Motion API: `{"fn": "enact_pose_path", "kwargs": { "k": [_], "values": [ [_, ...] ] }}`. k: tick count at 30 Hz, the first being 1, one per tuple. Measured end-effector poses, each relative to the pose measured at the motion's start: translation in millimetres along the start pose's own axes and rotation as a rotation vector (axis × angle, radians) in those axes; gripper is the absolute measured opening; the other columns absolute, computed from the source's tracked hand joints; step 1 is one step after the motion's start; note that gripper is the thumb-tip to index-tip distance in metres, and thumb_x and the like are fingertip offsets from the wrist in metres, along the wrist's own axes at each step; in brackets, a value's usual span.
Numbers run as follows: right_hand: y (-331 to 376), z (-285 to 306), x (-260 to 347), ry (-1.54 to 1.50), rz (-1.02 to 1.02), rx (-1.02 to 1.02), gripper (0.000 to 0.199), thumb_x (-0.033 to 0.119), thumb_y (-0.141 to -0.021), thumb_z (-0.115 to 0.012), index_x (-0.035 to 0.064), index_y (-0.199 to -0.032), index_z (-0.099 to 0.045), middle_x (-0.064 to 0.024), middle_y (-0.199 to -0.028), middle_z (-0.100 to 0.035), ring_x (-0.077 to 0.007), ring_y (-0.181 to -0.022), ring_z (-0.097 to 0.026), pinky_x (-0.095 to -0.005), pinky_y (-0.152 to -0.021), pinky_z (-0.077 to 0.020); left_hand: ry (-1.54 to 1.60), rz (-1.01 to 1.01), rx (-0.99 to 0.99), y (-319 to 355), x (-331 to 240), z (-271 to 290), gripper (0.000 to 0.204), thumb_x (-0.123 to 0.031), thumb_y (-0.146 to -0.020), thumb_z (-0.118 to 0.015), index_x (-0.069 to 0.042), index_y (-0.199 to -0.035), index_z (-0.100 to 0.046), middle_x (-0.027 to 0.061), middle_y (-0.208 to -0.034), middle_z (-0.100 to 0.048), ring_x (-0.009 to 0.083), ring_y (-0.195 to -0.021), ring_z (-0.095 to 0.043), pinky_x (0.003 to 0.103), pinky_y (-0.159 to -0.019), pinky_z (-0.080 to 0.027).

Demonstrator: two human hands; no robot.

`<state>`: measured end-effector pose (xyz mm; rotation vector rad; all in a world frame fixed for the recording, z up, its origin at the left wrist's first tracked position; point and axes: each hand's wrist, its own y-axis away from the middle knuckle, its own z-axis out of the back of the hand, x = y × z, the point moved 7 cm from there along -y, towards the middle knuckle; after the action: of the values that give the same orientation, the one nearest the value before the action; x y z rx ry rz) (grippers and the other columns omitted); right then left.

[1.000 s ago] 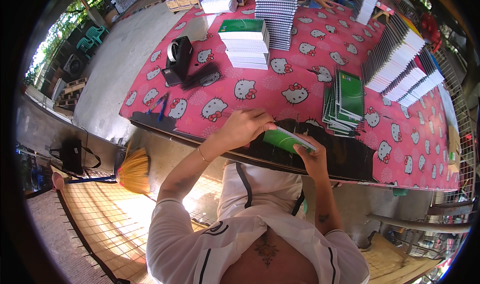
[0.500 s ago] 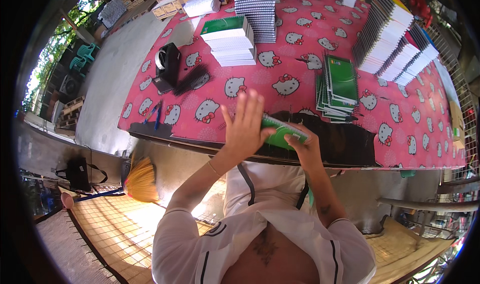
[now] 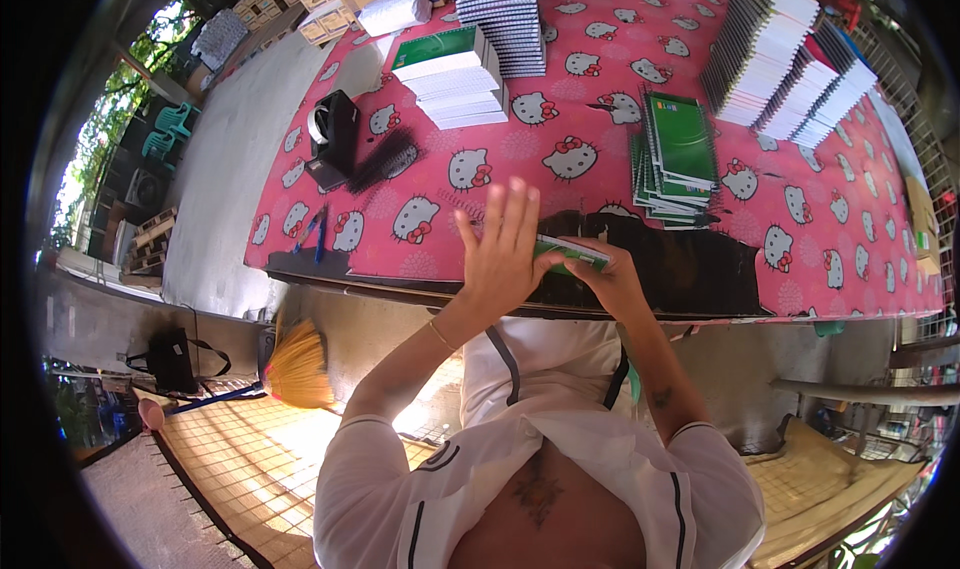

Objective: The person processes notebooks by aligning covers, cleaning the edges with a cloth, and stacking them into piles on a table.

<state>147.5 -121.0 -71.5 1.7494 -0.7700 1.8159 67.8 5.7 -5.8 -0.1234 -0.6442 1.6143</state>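
A small green spiral notebook (image 3: 572, 253) is held over the table's near edge, tilted so that its cover shows only as a narrow strip. My right hand (image 3: 608, 277) grips its right end between thumb and fingers. At the notebook's left end is my left hand (image 3: 503, 254), palm flat and fingers stretched upward, the thumb against the notebook. Beyond my right hand lies a loose pile of green spiral notebooks (image 3: 682, 144). A neater stack of green-covered notebooks (image 3: 455, 84) stands farther off to the left.
The table (image 3: 400, 264) has a pink patterned cover, torn to black at the near edge. A black tape dispenser (image 3: 335, 139) and blue pens (image 3: 320, 237) lie left. Tall notebook stacks (image 3: 765, 49) stand far right, another spiral-bound stack (image 3: 500, 19) at the back. A broom (image 3: 298, 367) is below left.
The notebook has tipped, so less of its green cover shows. My right hand has turned over its end, while my left palm stays raised against the other end. The view has shifted slightly.
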Motion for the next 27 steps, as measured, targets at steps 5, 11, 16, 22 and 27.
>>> {"fn": "enact_pose_path", "kwargs": {
  "k": [5, 11, 16, 22, 27],
  "values": [
    [-1.9, -8.3, 13.7, 0.053, 0.012, 0.023, 0.029, 0.006, -0.091, -0.067, 0.0028, -0.121, -0.069, -0.007, -0.101, -0.074, -0.0092, -0.087, -0.063, -0.0265, -0.079, -0.0517, 0.322, 0.023, 0.057, 61.0, -29.1, -18.0, 0.089, -0.064, -0.093, -0.045, 0.004, -0.148, -0.037, 0.0271, -0.154, -0.034, 0.0423, -0.145, -0.028, 0.075, -0.108, -0.009],
    [-8.2, -11.3, 13.8, 0.089, 0.125, 0.01, 0.029, 0.006, -0.091, -0.067, 0.0037, -0.12, -0.069, -0.0101, -0.103, -0.075, -0.0091, -0.088, -0.066, -0.0263, -0.079, -0.0523, 0.301, -0.022, 0.084, 72.7, -40.3, -23.6, 0.089, -0.064, -0.094, -0.042, 0.008, -0.146, -0.036, 0.0312, -0.152, -0.033, 0.0456, -0.144, -0.029, 0.073, -0.11, -0.005],
    [-9.6, -11.1, 16.0, 0.137, 0.106, 0.061, 0.031, 0.006, -0.091, -0.068, 0.0044, -0.122, -0.069, -0.0103, -0.103, -0.075, -0.0095, -0.088, -0.067, -0.0269, -0.08, -0.0528, 0.115, 0.046, -0.017, -5.3, -3.1, 1.3, 0.095, -0.067, -0.093, -0.041, 0.013, -0.145, -0.034, 0.0343, -0.15, -0.035, 0.0461, -0.146, -0.026, 0.071, -0.112, -0.002],
    [-7.2, -15.2, 21.2, 0.162, 0.161, 0.047, 0.033, 0.008, -0.09, -0.069, 0.0043, -0.122, -0.068, -0.0132, -0.103, -0.074, -0.0115, -0.086, -0.067, -0.0285, -0.08, -0.0528, 0.361, -0.006, 0.018, 51.2, -35.6, -10.5, 0.09, -0.061, -0.096, -0.039, 0.013, -0.145, -0.033, 0.0337, -0.153, -0.031, 0.05, -0.144, -0.025, 0.072, -0.11, -0.004],
    [-10.3, -15.1, 10.9, 0.145, 0.136, 0.065, 0.035, 0.006, -0.088, -0.067, 0.0041, -0.124, -0.067, -0.0166, -0.101, -0.073, -0.0134, -0.085, -0.068, -0.0302, -0.079, -0.0531, 0.368, -0.072, 0.072, 60.0, -45.5, -24.0, 0.09, -0.063, -0.095, -0.039, 0.011, -0.146, -0.033, 0.0352, -0.152, -0.029, 0.0493, -0.145, -0.024, 0.073, -0.109, -0.004]
  ]
}}
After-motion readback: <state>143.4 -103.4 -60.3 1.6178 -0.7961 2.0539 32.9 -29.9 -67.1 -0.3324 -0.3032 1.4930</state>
